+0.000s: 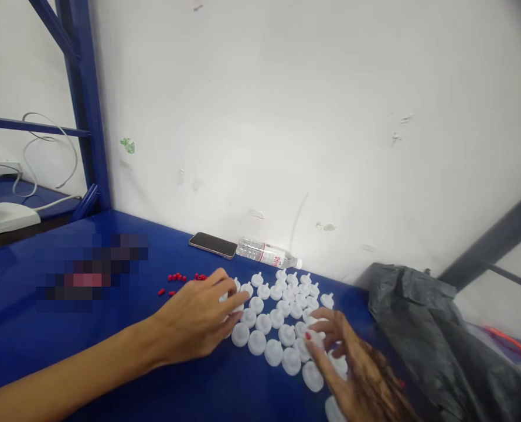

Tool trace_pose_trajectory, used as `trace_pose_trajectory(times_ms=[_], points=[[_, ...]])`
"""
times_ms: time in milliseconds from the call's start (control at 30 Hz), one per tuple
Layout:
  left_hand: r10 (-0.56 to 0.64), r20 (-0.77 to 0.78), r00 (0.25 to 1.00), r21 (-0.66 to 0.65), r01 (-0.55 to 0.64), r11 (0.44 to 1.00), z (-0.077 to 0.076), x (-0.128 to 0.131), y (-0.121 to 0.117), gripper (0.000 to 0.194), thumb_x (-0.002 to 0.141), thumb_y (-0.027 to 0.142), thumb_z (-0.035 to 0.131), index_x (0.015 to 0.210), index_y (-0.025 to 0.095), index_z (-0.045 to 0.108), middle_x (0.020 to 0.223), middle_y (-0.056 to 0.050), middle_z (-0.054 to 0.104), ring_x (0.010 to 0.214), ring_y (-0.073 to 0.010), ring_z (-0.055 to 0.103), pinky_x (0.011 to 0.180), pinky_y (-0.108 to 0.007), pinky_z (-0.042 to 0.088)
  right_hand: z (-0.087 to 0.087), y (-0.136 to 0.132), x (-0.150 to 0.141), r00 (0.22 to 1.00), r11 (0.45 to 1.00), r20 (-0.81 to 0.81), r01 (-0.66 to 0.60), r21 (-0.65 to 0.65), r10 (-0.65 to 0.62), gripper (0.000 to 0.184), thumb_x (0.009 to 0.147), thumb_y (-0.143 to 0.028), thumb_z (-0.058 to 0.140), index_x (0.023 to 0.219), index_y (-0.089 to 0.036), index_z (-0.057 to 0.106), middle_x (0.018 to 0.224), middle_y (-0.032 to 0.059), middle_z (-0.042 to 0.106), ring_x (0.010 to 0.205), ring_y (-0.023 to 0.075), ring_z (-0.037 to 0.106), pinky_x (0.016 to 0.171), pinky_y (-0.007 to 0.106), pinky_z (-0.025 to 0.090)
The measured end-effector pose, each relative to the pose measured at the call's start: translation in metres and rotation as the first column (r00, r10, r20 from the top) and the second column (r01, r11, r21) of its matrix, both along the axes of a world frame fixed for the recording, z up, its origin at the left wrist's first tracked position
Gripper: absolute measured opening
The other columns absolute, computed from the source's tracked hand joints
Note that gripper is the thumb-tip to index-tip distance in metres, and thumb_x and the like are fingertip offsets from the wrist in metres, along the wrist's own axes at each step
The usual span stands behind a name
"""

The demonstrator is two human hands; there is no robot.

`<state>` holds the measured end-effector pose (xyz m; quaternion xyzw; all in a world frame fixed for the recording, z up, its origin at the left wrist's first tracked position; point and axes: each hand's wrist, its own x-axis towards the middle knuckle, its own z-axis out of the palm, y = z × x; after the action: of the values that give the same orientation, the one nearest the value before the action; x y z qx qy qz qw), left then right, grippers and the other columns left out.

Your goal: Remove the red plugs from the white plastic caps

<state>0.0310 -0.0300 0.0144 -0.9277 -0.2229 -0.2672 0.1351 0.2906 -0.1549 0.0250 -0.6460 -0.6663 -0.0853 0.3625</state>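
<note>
Rows of white, translucent, dome-shaped pieces with a narrow stem (pixel 273 353) stand on the blue table. My left hand (pixel 203 316) reaches over their left end. Its fingers are apart and loosely curved, touching or just above some pieces; the fingertips are partly hidden. At the right side of the group is my right hand (pixel 348 363), fingers bent toward the thumb. A tiny red piece (pixel 307 336) shows at the thumb tip, with white pieces close behind it. Several small red pieces (pixel 177 276) lie loose beyond my left hand.
A phone (pixel 213 245) and a clear plastic bottle (pixel 266 253) lie along the white wall. The blue table (pixel 128 369) carries a crumpled dark plastic bag (pixel 422 328) at right. A blurred-out patch covers something at left. A blue metal post (pixel 87 105) rises at the table's left edge.
</note>
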Motion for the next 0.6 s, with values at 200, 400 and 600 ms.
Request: trace_pose_trajectory(times_ms=[200, 400, 600], points=[[-0.259, -0.13, 0.957, 0.114, 0.274, 0.955, -0.006, 0.004, -0.019, 0.035, 0.093, 0.022, 0.063, 0.127, 0.024, 0.058, 0.09, -0.005, 0.068, 0.081, -0.0207, 0.061, 0.05, -0.033, 0.039, -0.029, 0.01, -0.034, 0.976, 0.967, -0.023, -0.22, -0.129, 0.219, 0.047, 0.085, -0.029, 0.06, 0.129, -0.035, 0.047, 0.09, -0.0038, 0.072, 0.065, 0.0169, 0.069, 0.062, 0.024, 0.06], [-0.278, -0.109, 0.954, 0.233, 0.297, 0.926, -0.016, 0.009, -0.027, 0.015, 0.096, 0.02, 0.056, 0.104, 0.023, 0.068, 0.083, -0.007, 0.067, 0.08, -0.0217, 0.062, 0.052, -0.034, 0.045, -0.036, 0.006, -0.046, 0.969, 0.961, -0.018, -0.248, -0.123, 0.248, 0.058, 0.079, -0.015, 0.055, 0.135, -0.03, 0.05, 0.094, -0.0013, 0.072, 0.071, 0.0165, 0.071, 0.067, 0.026, 0.061], [-0.228, -0.085, 0.97, 0.171, 0.239, 0.956, -0.016, 0.008, -0.022, 0.009, 0.095, 0.022, 0.062, 0.103, 0.019, 0.065, 0.081, -0.005, 0.064, 0.078, -0.0204, 0.06, 0.052, -0.034, 0.041, -0.031, 0.004, -0.048, 0.959, 0.957, 0.07, -0.267, -0.112, 0.276, 0.066, 0.076, -0.017, 0.067, 0.138, -0.032, 0.051, 0.114, -0.0023, 0.074, 0.093, 0.0178, 0.074, 0.082, 0.024, 0.062]])
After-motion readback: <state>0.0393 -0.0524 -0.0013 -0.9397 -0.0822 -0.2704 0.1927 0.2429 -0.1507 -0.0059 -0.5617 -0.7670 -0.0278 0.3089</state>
